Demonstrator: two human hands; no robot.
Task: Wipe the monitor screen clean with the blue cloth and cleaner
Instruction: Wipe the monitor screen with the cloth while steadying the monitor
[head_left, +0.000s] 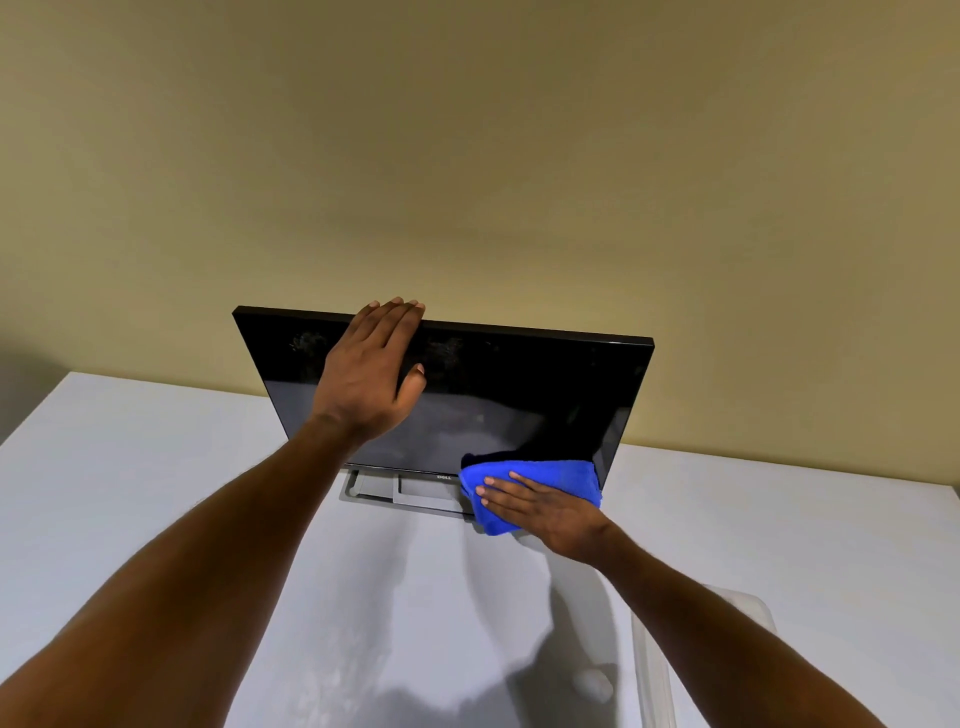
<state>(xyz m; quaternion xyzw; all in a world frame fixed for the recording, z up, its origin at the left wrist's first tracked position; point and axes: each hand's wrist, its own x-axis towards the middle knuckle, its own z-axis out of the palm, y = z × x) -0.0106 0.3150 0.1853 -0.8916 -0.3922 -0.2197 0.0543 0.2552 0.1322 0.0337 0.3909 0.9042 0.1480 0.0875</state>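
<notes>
A black monitor (524, 384) stands on a white table, its dark screen facing me with faint smudges near the top. My left hand (371, 371) lies flat on the upper left part of the screen, its fingers curled over the top edge. A folded blue cloth (561, 475) is pressed against the screen's lower right corner under my right hand (545, 506), whose fingers are spread flat on it. No cleaner bottle is in view.
The monitor's grey stand (395, 493) rests on the white table (156, 467), close to a beige wall (467, 156). A clear plastic container (654, 670) sits at the table's near right, partly behind my right forearm.
</notes>
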